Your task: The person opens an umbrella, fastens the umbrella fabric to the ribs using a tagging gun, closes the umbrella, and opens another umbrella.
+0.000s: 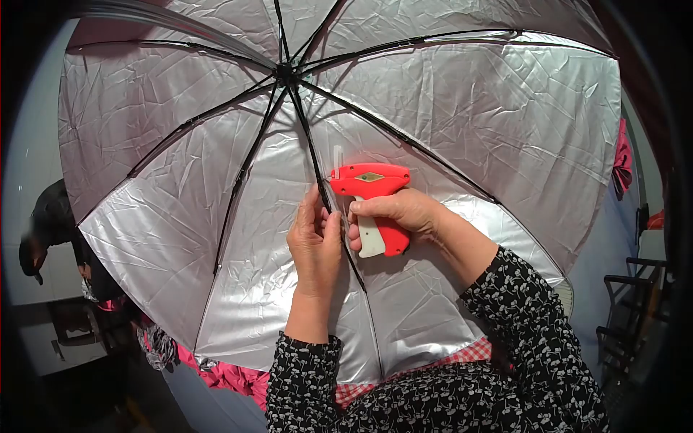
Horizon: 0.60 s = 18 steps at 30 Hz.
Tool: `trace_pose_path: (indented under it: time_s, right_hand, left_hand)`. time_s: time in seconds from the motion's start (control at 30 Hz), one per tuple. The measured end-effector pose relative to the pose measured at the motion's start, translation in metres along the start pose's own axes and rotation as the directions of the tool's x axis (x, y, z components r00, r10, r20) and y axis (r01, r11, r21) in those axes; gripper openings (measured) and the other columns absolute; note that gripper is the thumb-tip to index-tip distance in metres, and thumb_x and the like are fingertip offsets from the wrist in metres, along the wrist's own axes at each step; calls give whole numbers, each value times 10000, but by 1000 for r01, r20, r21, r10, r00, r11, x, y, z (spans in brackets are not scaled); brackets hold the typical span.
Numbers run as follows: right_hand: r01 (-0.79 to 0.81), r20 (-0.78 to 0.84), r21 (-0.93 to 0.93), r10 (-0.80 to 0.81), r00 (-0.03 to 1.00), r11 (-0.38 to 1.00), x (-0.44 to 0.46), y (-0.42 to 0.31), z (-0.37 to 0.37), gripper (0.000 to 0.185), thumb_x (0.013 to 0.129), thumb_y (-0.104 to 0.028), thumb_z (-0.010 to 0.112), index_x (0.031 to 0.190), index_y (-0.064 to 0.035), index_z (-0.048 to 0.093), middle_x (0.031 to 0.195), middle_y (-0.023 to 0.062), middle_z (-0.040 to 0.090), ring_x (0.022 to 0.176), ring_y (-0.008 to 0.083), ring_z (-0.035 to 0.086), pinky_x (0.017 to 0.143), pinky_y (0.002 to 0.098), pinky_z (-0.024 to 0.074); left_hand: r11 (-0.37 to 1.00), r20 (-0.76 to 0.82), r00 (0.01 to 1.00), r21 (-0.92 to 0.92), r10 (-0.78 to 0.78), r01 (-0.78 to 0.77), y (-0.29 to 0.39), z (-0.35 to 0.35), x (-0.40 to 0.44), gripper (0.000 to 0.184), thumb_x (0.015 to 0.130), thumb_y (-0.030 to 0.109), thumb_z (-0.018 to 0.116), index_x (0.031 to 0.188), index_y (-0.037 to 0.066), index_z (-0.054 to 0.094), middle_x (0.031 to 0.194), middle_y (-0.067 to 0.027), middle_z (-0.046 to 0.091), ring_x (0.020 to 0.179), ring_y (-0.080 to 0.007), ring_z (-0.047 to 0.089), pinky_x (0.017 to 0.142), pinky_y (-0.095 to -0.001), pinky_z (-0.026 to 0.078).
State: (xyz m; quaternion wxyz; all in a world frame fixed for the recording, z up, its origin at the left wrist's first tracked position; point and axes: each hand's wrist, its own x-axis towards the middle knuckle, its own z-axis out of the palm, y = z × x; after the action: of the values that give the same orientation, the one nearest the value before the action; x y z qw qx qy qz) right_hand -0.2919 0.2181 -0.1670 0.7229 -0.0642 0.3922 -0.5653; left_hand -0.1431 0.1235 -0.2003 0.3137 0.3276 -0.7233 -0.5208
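An open umbrella (pixel 159 115) shows its silver inner side, with black ribs (pixel 404 133) spreading from a hub (pixel 286 73) at the upper middle. My right hand (pixel 393 213) is wrapped round the handle of a red and white tagging gun (pixel 369 179), whose tip points left at a rib below the hub. Close to that tip, my left hand (pixel 315 234) is at the same rib, its fingers bent round it with the thumb on the near side. The rib runs down between both hands.
Bright pink cloth (pixel 234 379) lies under the umbrella's lower left edge, and more pink cloth (pixel 621 162) shows at the right. Another person (pixel 54 224) in dark clothing is at the far left. Dark metal racks (pixel 632 303) stand at the right.
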Motion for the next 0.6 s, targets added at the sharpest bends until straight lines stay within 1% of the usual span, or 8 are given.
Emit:
trace_pose_path:
  time_s: [0.13, 0.23, 0.4, 0.5, 0.6]
  right_hand:
    - [-27, 21, -2, 27, 999, 1000, 3, -2, -5, 235, 874, -207, 631, 994, -13, 572, 853, 126, 659, 752, 240, 686, 682, 361, 576]
    - [-31, 33, 10, 30, 999, 999, 2, -5, -7, 237, 871, -205, 632, 996, -13, 573, 853, 131, 659, 756, 246, 687, 682, 370, 579]
    - [-20, 36, 11, 20, 999, 1000, 3, -4, -7, 232, 868, -203, 634, 988, -12, 576, 859, 140, 662, 758, 255, 689, 683, 386, 584]
    - [-38, 48, 28, 37, 998, 999, 3, -5, -7, 232, 867, -206, 635, 979, -10, 579, 861, 143, 662, 757, 256, 690, 682, 384, 584]
    - [-47, 49, 26, 46, 998, 999, 4, -5, -9, 236, 865, -209, 637, 970, -6, 582, 861, 146, 662, 757, 256, 690, 681, 382, 584]
  left_hand:
    - [998, 11, 1000, -58, -13, 14, -1, 1, 0, 507, 809, -69, 609, 1290, 61, 519, 759, 29, 511, 648, -47, 456, 593, -200, 434]
    - [990, 27, 998, -127, -51, 54, -3, 0, -1, 500, 818, -74, 603, 1290, 70, 522, 765, 40, 505, 650, -41, 456, 587, -193, 428]
    - [990, 31, 997, -120, -66, 69, 2, -1, -2, 489, 825, -73, 600, 1286, 75, 526, 772, 44, 498, 654, -38, 459, 580, -188, 423]
    - [983, 40, 994, -146, -103, 107, 5, -1, -1, 475, 830, -70, 599, 1278, 74, 530, 770, 44, 491, 654, -36, 462, 575, -187, 423]
    - [988, 38, 996, -133, -80, 85, 3, -1, -1, 476, 829, -70, 600, 1277, 75, 531, 767, 44, 491, 651, -35, 461, 571, -187, 423]
